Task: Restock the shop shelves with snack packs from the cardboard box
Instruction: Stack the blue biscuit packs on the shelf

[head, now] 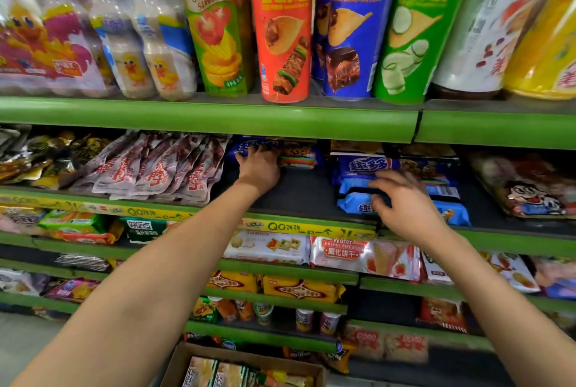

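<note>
On the second shelf, the left hand grips a blue pack; the right hand hovers, fingers spread, over stacked blue packs.

This is a shop, a small grocery aisle. Tiered green metal shelves run across the whole view, stacked one below another and packed with goods facing outward. Tall cardboard crisp tubes in red, blue and green stand side by side at the front edge of the top shelf, beside shrink-wrapped packs of small drink bottles. A yellow printed price strip lines the front edge of a lower shelf. Below, an open brown cardboard box holds more snack packs.
</note>
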`<state>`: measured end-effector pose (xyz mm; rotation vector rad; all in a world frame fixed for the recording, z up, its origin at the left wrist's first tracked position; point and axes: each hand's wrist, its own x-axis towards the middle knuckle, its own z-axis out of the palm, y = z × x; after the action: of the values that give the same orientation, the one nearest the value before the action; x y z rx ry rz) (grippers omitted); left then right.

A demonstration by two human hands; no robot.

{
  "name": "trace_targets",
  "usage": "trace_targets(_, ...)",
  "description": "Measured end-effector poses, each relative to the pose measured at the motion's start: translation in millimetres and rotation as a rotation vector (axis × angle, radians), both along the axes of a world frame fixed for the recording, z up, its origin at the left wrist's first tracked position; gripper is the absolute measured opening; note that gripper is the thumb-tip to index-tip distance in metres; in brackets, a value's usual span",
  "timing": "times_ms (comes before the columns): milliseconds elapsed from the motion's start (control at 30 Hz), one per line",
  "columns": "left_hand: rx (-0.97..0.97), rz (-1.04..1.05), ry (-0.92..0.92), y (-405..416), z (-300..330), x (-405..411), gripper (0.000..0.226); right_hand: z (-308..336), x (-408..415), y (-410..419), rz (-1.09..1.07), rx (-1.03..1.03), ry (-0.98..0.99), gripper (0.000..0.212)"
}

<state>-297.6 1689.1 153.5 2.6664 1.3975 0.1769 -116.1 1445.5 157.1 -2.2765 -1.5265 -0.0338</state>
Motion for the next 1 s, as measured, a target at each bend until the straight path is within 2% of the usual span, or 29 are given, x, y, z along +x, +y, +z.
trace_targets(133, -0.024, 0.039, -0.018, -0.6, 3.5, 4.2, 0.047, -1.3, 15.4, -5.0, -0.005, 0.024, 0.032, 0.029)
trace_targets(200, 0.094, 0.032, -0.089, -12.1, 3.1, 7.8, 0.044, -0.1, 25.0, -8.4, -0.065, 0.084, 0.042, 0.027)
trace_targets(267, 0.176, -0.065, -0.208, -33.6, 1.3, 20.6, 0.039, 3.8, 41.2, -10.9, -0.193, 0.112, 0.025, 0.027)
trace_targets(333, 0.012, -0.109, -0.314, -59.0, 1.0, 39.9, 0.031, 10.2, 60.6, -11.0, -0.325, 0.038, 0.022, 0.033)
trace_targets(433, -0.358, -0.062, -0.368, -82.4, -0.8, 67.8, 0.040, 15.3, 85.1, -8.1, -0.461, -0.165, 0.057, 0.049)
trace_targets(500, -0.440, -0.025, -0.406, -88.4, -2.3, 82.1, 0.048, 13.8, 97.8, -7.9, -0.487, -0.230, 0.128, 0.058)
trace_targets(567, -0.495, 0.029, -0.514, -90.4, -3.4, 92.5, 0.044, 13.2, 105.8, -7.2, -0.476, -0.231, 0.232, 0.062)
trace_targets(700, -0.629, 0.106, -0.758, -95.3, -2.2, 102.4, 0.022, 13.1, 105.8, -5.4, -0.389, -0.020, 0.409, 0.051)
trace_targets(800, -0.612, 0.086, -0.915, -101.6, -2.0, 102.4, 0.032, 12.4, 104.3, -9.8, -0.371, 0.153, 0.393, 0.047)
trace_targets(1000, -0.593, 0.073, -1.159, -111.2, 14.3, 82.4, 0.027, 16.0, 86.4, -32.6, -0.276, 0.382, 0.409, 0.036)
